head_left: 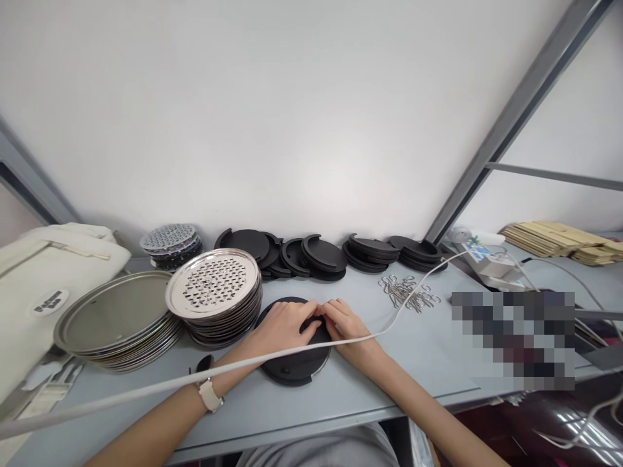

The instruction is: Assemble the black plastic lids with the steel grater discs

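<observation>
In the head view a round black plastic disc with a raised partial rim lies on the grey table in front of me. My left hand rests over its upper part, with thumb and fingers curled into a pinch. My right hand is at the disc's right edge, its fingers bent and pressed together. The fingertips of both hands meet above the rim. Whatever they pinch there is hidden. To the right lies a pile of small metal wire clips.
Left stand stacks of perforated metal discs, plain round metal plates and smaller grater discs. Along the wall sit more black discs. A white cable crosses before my hands. Wooden boards lie far right.
</observation>
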Motion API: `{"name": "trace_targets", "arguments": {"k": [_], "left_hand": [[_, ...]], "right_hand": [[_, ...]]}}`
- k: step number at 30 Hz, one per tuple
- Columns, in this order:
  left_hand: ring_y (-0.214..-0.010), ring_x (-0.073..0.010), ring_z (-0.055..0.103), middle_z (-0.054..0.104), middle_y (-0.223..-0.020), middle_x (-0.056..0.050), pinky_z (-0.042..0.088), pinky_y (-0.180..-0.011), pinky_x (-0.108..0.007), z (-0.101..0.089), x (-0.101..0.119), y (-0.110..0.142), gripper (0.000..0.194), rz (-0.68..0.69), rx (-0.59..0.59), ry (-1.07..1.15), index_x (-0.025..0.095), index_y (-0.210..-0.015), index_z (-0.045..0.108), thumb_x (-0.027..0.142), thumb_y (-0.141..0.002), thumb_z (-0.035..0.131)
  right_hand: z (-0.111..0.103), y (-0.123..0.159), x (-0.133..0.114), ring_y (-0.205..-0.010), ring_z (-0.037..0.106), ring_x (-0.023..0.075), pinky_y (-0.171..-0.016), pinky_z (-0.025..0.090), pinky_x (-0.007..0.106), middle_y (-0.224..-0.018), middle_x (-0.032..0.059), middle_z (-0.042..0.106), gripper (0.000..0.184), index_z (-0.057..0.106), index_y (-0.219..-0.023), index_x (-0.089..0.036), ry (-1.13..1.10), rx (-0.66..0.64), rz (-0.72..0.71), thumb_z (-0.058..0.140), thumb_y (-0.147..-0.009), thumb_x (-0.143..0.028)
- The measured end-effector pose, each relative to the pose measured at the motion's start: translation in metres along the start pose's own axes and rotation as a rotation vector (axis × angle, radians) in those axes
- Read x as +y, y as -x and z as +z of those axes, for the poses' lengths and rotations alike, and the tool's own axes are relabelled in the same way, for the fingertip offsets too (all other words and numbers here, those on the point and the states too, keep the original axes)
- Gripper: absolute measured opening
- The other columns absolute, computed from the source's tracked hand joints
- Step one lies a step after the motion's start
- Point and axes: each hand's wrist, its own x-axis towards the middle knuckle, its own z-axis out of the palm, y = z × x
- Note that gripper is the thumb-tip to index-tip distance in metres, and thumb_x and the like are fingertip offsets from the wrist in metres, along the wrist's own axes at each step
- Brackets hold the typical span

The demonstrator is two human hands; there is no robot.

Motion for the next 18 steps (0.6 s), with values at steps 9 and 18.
{"name": "trace_targets", "arguments": {"k": [9, 18], "left_hand": [[-0.066, -0.0180, 0.059, 0.062, -0.075, 0.002, 0.030, -0.055, -0.028, 0.0003, -0.0002, 0.0002, 0.007, 0.000, 0.003, 0.005, 0.022, -0.085, 0.049, 0.027, -0.090, 0.050], [-0.067, -0.0186, 0.060, 0.063, -0.076, 0.001, 0.030, -0.055, -0.028, 0.0022, -0.0001, 0.0005, 0.007, -0.014, 0.002, 0.010, 0.022, -0.086, 0.050, 0.028, -0.089, 0.050]], "right_hand": [[-0.0008, -0.0017, 0.0001, -0.082, 0.049, 0.0179, -0.074, 0.043, 0.030, -0.086, 0.0031, 0.054, 0.019, 0.050, -0.087, -0.021, -0.051, 0.042, 0.031, 0.038, -0.088, -0.006], [0.0011, -0.0010, -0.0004, -0.081, 0.050, 0.0164, -0.070, 0.041, 0.028, -0.087, 0.0027, 0.051, 0.019, 0.046, -0.087, -0.021, -0.062, 0.044, 0.063, 0.038, -0.084, -0.004]]}}
